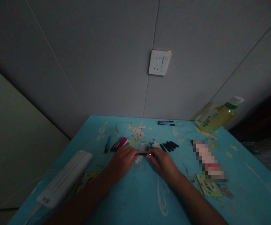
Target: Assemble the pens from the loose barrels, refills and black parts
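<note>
pen (143, 153) spans between both hands, left fingers (133, 152) and right fingers (150, 155) pinching its ends.

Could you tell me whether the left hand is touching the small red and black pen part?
Touching: the head view shows the left hand pinching one end of the small red and black pen part.

Both forearms enter from the lower edge and converge toward the centre, so that the two hands meet almost fingertip to fingertip. Left hand (121, 161): palm down, knuckles uppermost, fingers curled and drawn together toward the thumb in a pinch at its right side; its forearm runs back toward the lower left. Right hand (164, 162): likewise palm down, with the fingers closed in a matching pinch at its left side, just across from the left hand's fingertips, its forearm running back toward the lower right.
</note>
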### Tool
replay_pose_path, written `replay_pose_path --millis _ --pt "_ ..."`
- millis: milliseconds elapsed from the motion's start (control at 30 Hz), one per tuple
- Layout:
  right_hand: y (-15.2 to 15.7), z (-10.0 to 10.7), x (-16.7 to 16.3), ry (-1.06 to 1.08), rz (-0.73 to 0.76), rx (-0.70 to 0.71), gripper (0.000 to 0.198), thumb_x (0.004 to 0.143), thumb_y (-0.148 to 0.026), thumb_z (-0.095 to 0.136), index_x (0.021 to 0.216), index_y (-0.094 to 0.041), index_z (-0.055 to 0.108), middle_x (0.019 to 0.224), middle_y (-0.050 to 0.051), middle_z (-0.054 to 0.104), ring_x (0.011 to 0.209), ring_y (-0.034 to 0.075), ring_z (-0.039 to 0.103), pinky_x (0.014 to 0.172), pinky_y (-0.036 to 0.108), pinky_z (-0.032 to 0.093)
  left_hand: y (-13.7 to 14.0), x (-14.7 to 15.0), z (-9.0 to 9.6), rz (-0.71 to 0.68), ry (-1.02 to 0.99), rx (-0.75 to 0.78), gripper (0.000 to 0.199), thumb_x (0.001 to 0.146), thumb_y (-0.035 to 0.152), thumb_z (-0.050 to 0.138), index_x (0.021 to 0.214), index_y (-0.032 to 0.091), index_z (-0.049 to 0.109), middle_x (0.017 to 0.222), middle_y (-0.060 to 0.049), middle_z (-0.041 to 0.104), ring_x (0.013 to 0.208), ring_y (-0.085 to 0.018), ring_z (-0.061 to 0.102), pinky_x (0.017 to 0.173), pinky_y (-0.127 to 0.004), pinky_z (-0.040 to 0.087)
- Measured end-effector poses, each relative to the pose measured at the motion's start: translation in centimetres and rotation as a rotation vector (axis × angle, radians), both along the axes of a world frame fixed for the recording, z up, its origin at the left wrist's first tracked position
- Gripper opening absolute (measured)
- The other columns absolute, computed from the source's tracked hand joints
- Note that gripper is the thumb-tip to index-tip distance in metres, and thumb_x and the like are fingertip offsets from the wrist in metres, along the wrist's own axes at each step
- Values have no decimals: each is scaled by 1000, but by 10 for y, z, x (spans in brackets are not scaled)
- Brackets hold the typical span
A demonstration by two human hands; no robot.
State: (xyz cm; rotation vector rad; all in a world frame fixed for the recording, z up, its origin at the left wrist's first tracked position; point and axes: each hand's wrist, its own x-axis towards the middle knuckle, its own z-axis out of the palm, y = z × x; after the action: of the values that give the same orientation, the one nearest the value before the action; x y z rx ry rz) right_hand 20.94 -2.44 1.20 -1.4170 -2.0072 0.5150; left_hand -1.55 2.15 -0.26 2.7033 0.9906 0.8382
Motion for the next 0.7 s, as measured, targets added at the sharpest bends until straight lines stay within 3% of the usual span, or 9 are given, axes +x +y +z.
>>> replay_pose_path --millis 167,533,633,700 --pt "-1 0 0 -35 -3 58 18 99 -27 49 108 -21 64 97 6 69 88 19 65 83 29 47 2 -2 -2 -3 -55 -13 12 99 23 48 101 17 59 91 -5 65 88 -20 57 84 -37 45" --pt "-7 6 -2 -50 -27 -15 28 101 -30 43 82 -19 60 72 1 64 65 14 61 63 25 39 5 -5 0 -104 -109 14 11 95 20 55 101 19 63 89 -4 66 86 -19 59 84 -35 47" --pt "-7 4 -4 6 -50 -18 32 101 -32 41 76 -19 56 65 -1 59 58 12 55 59 24 36 7 -5 1 -52 -202 40 13 90 22 63 103 21 65 96 -5 67 94 -21 60 93 -40 46" --pt "-7 4 -7 89 -89 -19 34 102 -34 41 74 -19 55 63 -2 56 56 12 53 58 24 35 8 -6 4 68 -331 24 22 84 27 70 106 23 65 109 -7 65 106 -25 58 99 -44 44"
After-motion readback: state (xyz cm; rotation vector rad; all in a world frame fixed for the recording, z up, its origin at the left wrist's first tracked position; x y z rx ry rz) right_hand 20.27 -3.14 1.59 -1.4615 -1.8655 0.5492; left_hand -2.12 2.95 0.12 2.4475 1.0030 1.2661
